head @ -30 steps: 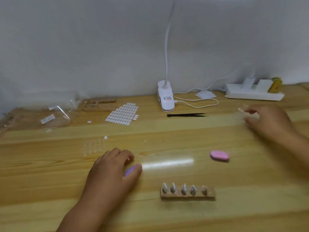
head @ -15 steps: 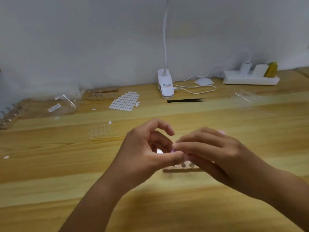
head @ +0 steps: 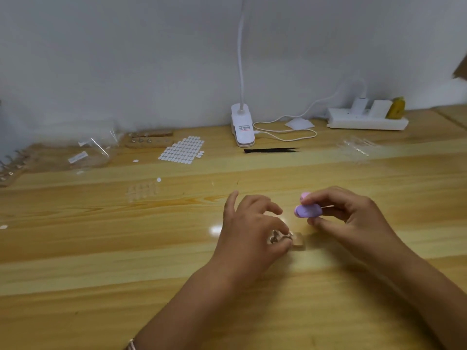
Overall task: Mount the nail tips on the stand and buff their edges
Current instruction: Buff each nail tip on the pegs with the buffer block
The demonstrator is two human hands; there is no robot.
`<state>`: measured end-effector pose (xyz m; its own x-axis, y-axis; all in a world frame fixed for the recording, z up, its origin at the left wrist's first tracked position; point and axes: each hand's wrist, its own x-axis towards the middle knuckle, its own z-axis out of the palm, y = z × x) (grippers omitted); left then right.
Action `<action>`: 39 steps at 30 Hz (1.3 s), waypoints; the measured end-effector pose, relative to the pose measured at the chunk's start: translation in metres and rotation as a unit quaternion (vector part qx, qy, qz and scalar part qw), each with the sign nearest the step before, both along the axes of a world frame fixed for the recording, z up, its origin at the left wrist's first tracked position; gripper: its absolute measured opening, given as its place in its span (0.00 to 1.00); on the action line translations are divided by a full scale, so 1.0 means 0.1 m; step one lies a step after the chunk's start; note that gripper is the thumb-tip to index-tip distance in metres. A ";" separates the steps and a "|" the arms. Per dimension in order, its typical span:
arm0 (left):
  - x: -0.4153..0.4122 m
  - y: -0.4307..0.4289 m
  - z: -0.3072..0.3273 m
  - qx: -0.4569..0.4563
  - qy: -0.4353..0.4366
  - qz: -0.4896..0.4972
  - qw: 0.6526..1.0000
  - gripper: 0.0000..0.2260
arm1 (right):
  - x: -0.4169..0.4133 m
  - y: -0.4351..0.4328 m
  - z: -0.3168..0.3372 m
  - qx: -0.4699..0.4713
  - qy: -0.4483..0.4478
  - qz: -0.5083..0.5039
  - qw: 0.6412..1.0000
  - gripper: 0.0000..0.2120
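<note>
- Sticker sheet (head: 182, 150) and clear tip sheet (head: 142, 192) lie far left on the table (head: 101, 248), well clear.
- Left hand (head: 249, 231) pinches the small wooden stand (head: 294, 240), covering most pegs; light, likely to slide, so steady its base.
- Right hand (head: 353, 218) pinches a purple buffer block (head: 307, 210); probably soft and light.
- Tweezers (head: 271, 150) and lamp clip (head: 242, 127) sit behind, unobstructing.

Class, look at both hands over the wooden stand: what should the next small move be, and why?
Probably bring the purple buffer, pinched in the right hand, down to the wooden stand. The left hand already steadies the stand, fingers at its pegs, while the buffer sits above and apart from it.
</note>
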<state>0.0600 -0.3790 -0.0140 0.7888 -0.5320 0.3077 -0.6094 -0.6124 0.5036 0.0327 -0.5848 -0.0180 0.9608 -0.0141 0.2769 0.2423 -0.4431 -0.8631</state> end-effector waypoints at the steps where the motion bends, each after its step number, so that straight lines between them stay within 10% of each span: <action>1: -0.01 -0.02 -0.01 -0.007 -0.007 0.002 1.000 0.04 | -0.02 0.01 0.01 -0.006 -0.004 0.005 1.000 0.20; 10: -0.06 -0.11 -0.01 -0.031 -0.254 -0.033 0.966 0.06 | -0.06 -0.01 0.04 -0.013 -0.017 -0.075 0.997 0.18; 19: -0.28 0.15 0.20 -0.252 0.018 0.063 0.965 0.10 | -0.23 0.29 0.06 0.052 -0.099 0.034 0.993 0.11; 28: -0.31 0.23 0.17 -0.302 0.096 0.068 0.946 0.13 | -0.27 0.46 -0.07 -0.079 -0.251 -0.002 0.965 0.15; 39: -0.36 0.24 0.14 -0.319 0.171 -0.003 0.932 0.14 | -0.26 0.47 -0.08 -0.013 -0.231 -0.016 0.973 0.14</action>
<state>0.0242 -0.3551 -0.0001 0.8962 -0.3327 0.2935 -0.3487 -0.1192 0.9296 0.0063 -0.5374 -0.0261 0.7326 -0.0291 0.6801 0.5879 -0.4767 -0.6536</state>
